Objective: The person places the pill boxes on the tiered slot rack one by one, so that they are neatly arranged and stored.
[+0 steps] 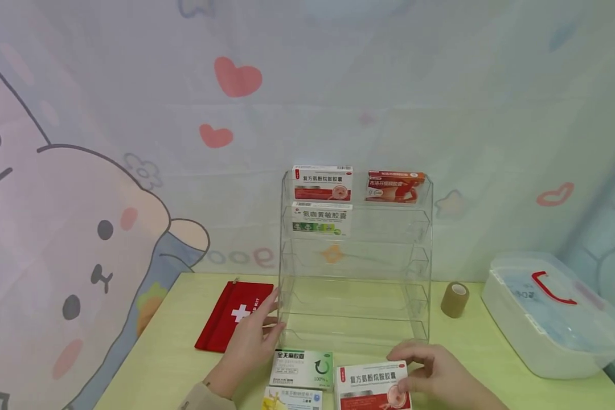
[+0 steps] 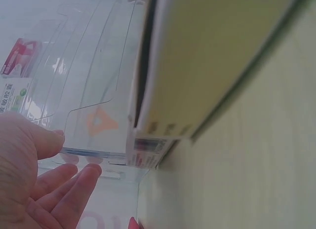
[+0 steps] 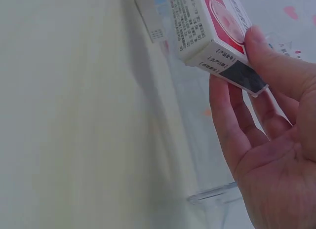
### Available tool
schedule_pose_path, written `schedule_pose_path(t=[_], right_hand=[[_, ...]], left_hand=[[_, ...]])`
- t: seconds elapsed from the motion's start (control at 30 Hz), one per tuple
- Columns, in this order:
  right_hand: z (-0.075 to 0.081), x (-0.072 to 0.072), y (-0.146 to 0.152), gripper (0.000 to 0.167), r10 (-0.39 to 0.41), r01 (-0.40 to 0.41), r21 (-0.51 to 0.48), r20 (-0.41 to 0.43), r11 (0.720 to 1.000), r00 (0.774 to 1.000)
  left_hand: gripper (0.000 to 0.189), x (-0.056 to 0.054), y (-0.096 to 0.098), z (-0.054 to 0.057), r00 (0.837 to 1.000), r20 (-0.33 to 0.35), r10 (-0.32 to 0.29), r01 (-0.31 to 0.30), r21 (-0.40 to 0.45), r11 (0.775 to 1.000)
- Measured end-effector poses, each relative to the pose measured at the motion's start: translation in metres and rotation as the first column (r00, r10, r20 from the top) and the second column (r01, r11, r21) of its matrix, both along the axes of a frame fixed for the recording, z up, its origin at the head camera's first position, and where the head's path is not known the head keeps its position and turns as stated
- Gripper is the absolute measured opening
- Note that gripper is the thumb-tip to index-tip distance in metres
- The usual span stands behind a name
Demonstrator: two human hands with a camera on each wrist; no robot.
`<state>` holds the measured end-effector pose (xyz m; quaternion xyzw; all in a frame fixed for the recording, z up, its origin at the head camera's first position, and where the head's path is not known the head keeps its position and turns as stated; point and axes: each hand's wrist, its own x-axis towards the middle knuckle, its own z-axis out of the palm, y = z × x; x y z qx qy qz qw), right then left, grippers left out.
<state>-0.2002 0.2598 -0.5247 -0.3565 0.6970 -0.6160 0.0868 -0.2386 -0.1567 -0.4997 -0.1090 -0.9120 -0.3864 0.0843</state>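
Box — gripped, right hand at right end

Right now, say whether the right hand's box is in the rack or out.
Out: the right hand grips the box in front of the clear rack.

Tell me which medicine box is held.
Only the red-and-white box before the rack, pinched by the right hand; its lookalike stands on the rack's top tier.
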Motion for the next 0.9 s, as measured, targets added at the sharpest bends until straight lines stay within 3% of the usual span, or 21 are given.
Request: schedule_pose_path(t=[0.13, 0.33, 0.47, 0.6, 0.9], right_hand=[[0.012, 0.000, 0.004, 0.039, -0.104, 0.105, 0.015, -0.087, 0.994, 0.991], [0.036, -0.001, 0.010, 0.041, -0.215, 0.207, -0.059, -0.232, 0.977, 0.949], [0.053, -0.002, 0.012, 0.044, -0.315, 0.304, -0.085, -0.281, 0.949, 0.907], [0.074, -0.005, 0.012, 0.044, -0.425, 0.433, -0.052, -0.327, 0.900, 0.844], [0.125, -0.032, 0.018, 0.042, -0.516, 0.549, -0.050, -0.417, 0.835, 0.748]], left_hand=[[0.087, 0.000, 0.001, 0.003, 1.000, 0.006, 0.003, -0.003, -0.003, 1.000], [0.087, 0.001, 0.001, 0.004, 1.000, 0.011, 0.004, -0.004, 0.003, 1.000], [0.087, 0.001, 0.002, 0.002, 1.000, 0.011, 0.006, -0.006, 0.011, 1.000], [0.086, 0.002, 0.003, 0.001, 1.000, 0.007, 0.006, -0.006, 0.011, 1.000], [0.086, 0.002, 0.003, 0.003, 1.000, 0.012, 0.009, -0.009, 0.002, 1.000]])
